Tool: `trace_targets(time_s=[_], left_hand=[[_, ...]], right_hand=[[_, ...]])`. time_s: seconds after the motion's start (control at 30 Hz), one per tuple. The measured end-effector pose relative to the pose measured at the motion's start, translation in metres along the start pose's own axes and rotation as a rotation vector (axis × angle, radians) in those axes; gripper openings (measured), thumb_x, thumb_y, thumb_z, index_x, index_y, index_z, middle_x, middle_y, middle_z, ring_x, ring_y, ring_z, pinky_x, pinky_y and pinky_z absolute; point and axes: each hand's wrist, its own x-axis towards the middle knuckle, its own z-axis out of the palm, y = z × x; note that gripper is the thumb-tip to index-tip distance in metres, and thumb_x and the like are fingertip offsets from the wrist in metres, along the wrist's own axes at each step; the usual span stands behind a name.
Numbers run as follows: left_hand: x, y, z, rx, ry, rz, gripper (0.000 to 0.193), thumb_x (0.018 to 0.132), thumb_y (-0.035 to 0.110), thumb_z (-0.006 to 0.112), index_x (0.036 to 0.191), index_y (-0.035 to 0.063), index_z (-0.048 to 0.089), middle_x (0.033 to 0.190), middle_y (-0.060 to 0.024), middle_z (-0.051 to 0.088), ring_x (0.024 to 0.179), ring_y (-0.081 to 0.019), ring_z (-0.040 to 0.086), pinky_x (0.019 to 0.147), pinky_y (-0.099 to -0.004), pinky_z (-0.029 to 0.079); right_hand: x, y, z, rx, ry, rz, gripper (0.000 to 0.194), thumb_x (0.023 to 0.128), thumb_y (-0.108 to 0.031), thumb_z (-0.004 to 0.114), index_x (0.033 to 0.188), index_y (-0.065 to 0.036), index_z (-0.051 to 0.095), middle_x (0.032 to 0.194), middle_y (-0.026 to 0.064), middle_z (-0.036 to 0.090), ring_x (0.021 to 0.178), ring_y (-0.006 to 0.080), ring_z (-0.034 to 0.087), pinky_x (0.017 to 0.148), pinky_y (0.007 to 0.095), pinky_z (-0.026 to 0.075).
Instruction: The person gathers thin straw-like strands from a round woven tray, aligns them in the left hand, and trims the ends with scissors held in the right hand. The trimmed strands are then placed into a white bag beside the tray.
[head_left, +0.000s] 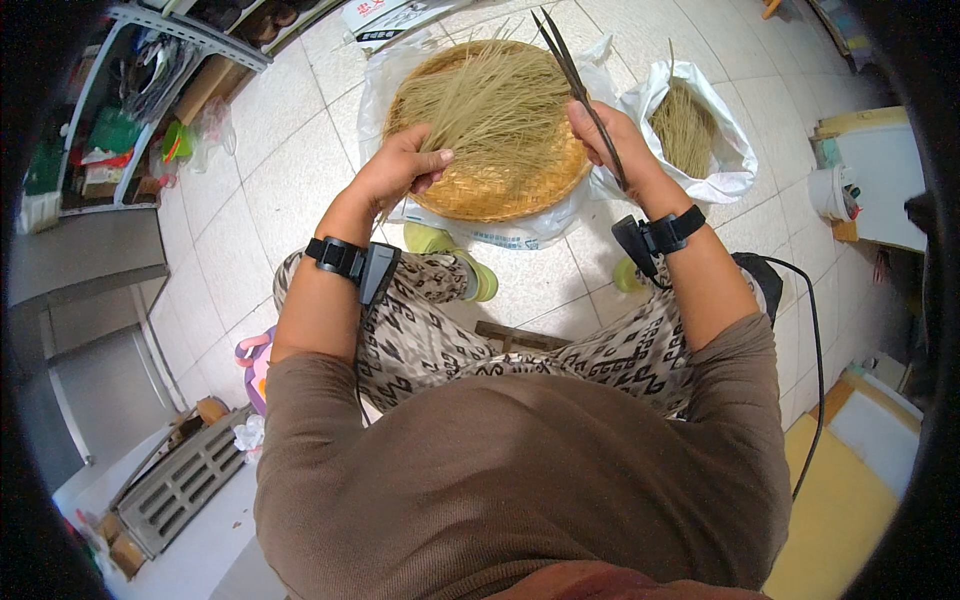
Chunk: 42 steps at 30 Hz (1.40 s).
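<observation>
My left hand pinches a bunch of thin, dry, straw-like stalks between thumb and fingers. The bunch fans out over a round woven bamboo tray, where many more stalks lie loose. My right hand is closed around a long dark metal tool at the tray's right edge. Two narrow arms of the tool point away from me with a small gap between their tips; I cannot tell whether it is scissors or tongs. Under the tray a clear plastic bag is spread on the floor.
A white sack of similar stalks stands right of the tray. My green shoes are just below it. Metal shelving borders the left; a white bucket stands far right. A black cable loops beside my right arm.
</observation>
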Motion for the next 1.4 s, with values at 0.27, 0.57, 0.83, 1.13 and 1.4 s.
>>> trace_targets(time_s=[0.27, 0.57, 0.83, 1.13, 1.4], left_hand=[[-0.001, 0.002, -0.003, -0.084, -0.06, -0.016, 0.015, 0.091, 0.015, 0.06, 0.099, 0.0038, 0.053, 0.068, 0.0008, 0.052, 0.052, -0.0053, 0.044, 0.044, -0.019, 0.035], [0.001, 0.004, -0.003, -0.077, 0.004, 0.013, 0.016, 0.092, 0.014, 0.059, 0.1, 0.003, 0.052, 0.068, 0.0001, 0.051, 0.052, -0.0058, 0.043, 0.046, -0.0207, 0.035], [0.012, -0.008, 0.0, 0.307, 0.278, 0.122, 0.024, 0.089, 0.02, 0.062, 0.106, 0.0037, 0.056, 0.073, -0.007, 0.059, 0.06, -0.0174, 0.055, 0.052, -0.0288, 0.043], [0.015, -0.008, -0.003, 0.952, 0.498, 0.285, 0.028, 0.088, 0.024, 0.061, 0.109, 0.0049, 0.056, 0.09, -0.0223, 0.063, 0.086, -0.0396, 0.061, 0.072, -0.0432, 0.048], [0.02, -0.011, -0.006, 0.474, 0.383, 0.219, 0.025, 0.088, 0.024, 0.063, 0.103, 0.004, 0.057, 0.073, -0.0107, 0.06, 0.062, -0.0232, 0.058, 0.057, -0.0351, 0.045]], right_hand=[[0.005, 0.005, -0.011, -0.257, 0.095, -0.15, 0.062, 0.086, -0.059, 0.057, 0.08, 0.002, 0.057, 0.072, 0.0083, 0.054, 0.07, 0.0168, 0.05, 0.064, 0.0306, 0.042], [0.0, -0.001, -0.009, -0.222, 0.035, 0.054, 0.06, 0.089, -0.057, 0.053, 0.08, 0.002, 0.057, 0.069, 0.0025, 0.049, 0.069, 0.0137, 0.046, 0.063, 0.0282, 0.04], [-0.002, 0.0, 0.002, -0.217, 0.083, -0.138, 0.062, 0.084, -0.061, 0.059, 0.077, 0.001, 0.058, 0.065, 0.0058, 0.051, 0.064, 0.0169, 0.05, 0.058, 0.0309, 0.041], [-0.017, -0.012, 0.007, 0.165, -0.189, 0.245, 0.054, 0.09, -0.059, 0.049, 0.077, -0.007, 0.052, 0.069, -0.0012, 0.044, 0.058, 0.0085, 0.04, 0.049, 0.0225, 0.033], [-0.017, -0.005, 0.003, 0.089, -0.055, 0.141, 0.056, 0.087, -0.059, 0.055, 0.067, -0.007, 0.051, 0.062, -0.0008, 0.047, 0.052, 0.0101, 0.043, 0.047, 0.0253, 0.035]])
